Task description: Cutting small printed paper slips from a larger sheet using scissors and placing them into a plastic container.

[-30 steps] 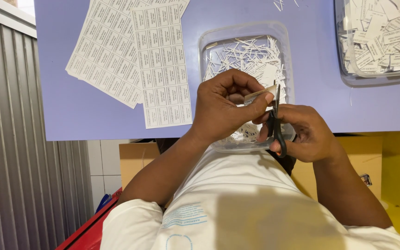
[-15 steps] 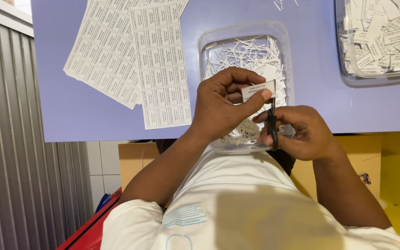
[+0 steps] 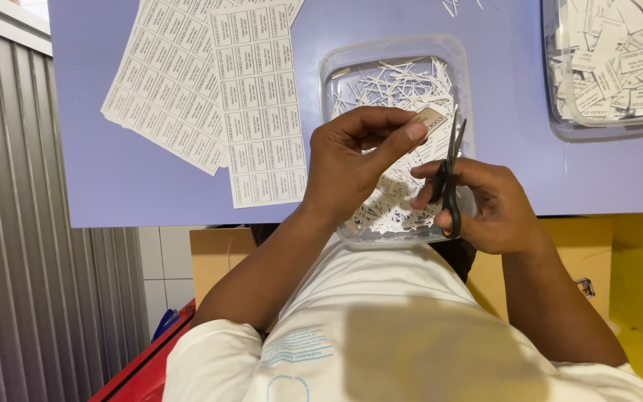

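The left hand curls with thumb and fingertips pinching a small paper label, forearm angled up from the near left. The right hand is closed around the black handles of the scissors, blades pointing far and meeting the label's right edge. Both hover over a clear plastic tray of thin paper trimmings on the lilac table. Printed label sheets lie to the left; a tub of cut labels sits at far right.

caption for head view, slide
Left hand holds a paper label to scissors in right hand over scrap tray.
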